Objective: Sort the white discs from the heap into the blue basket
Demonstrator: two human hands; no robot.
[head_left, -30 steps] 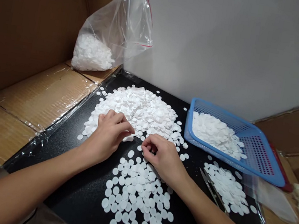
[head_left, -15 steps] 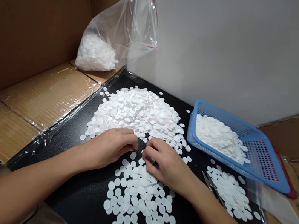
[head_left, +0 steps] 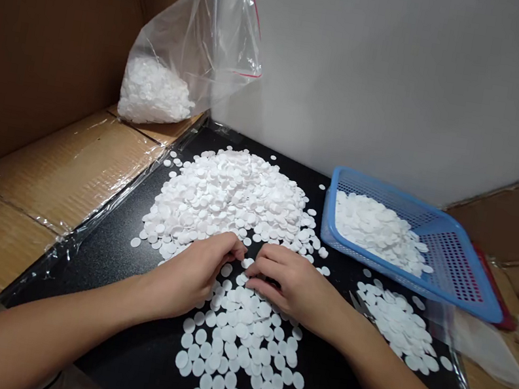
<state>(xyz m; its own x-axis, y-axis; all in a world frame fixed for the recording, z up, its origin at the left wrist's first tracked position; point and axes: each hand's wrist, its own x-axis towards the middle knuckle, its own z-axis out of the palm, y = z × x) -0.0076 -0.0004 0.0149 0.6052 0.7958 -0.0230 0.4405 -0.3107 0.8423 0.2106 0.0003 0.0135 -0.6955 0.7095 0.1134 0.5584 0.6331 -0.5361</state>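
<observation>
While the left hand (head_left: 197,270) curls its fingers inward beside the near edge of a large pile of white discs (head_left: 234,197), the right hand (head_left: 292,283) faces it just across a narrow gap, fingers bent and thumb lowered apart from them. Whether either hand pinches a disc, I cannot tell. Loose discs lie between them, and a looser spread of discs (head_left: 238,350) covers the black surface (head_left: 123,357) nearer the person. To the right, a blue basket (head_left: 451,253) holds more discs, with a smaller cluster (head_left: 401,328) just in front of it.
</observation>
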